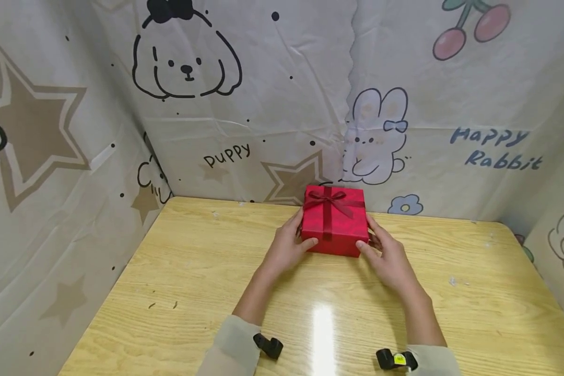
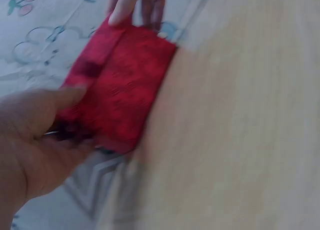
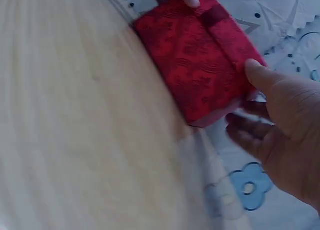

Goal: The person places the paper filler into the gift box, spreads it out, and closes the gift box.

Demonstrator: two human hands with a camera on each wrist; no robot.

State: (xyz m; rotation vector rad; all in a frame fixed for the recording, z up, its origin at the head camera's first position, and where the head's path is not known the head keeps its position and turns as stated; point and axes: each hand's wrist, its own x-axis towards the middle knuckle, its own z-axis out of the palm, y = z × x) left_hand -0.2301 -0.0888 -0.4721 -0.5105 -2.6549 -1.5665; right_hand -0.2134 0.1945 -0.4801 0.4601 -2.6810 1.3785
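Observation:
A red gift box with a dark red ribbon tied in a bow on its lid is at the far edge of the table, close to the curtain. My left hand grips its left side, the thumb lying at the front face. From the opposite side my right hand holds it, thumb on the front right corner and fingers along the side. The box's patterned red front faces the left wrist view. In the right wrist view, the right thumb presses near the lid's edge, with the other fingers bent beneath it.
The wooden table spreads out in front of the box, with small scraps on its right part. A printed curtain with cartoon drawings hangs right behind the table and along its sides. Black wrist cameras sit at both sleeves.

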